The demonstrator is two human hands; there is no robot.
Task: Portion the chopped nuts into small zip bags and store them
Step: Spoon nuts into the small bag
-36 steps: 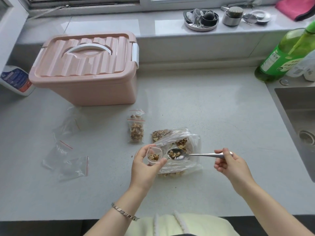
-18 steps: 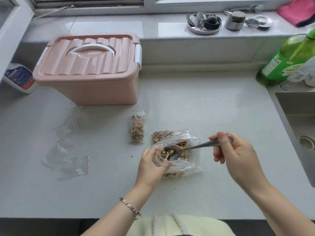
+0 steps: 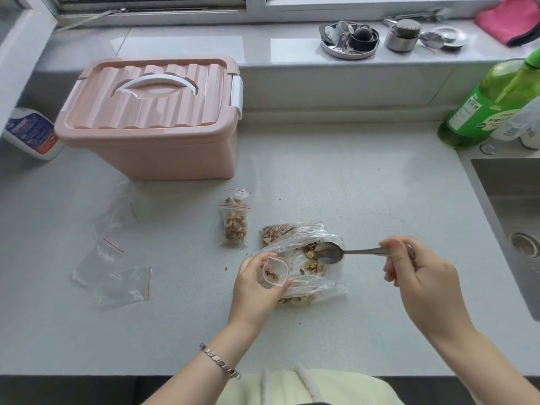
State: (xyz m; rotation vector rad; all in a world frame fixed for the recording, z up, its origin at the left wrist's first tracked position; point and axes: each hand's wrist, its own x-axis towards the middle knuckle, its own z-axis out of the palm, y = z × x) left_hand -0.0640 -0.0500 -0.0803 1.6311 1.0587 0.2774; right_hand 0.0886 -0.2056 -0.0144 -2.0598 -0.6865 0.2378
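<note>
My left hand grips a small zip bag with its mouth held open; a few nut pieces lie inside. My right hand holds a metal spoon by the handle. The spoon's bowl looks empty and hovers over the large clear bag of chopped nuts on the counter. Two filled small bags lie one behind the other, left of the large bag. Several empty zip bags with red strips lie further left.
A pink lidded storage box stands at the back left, with a white bottle beside it. Green bottles stand at the back right by the steel sink. Metal kitchenware and a pink cloth sit on the window ledge.
The spoon tipped its nuts into the small bag held by my left hand, then drew back right over the large bag, now empty.
</note>
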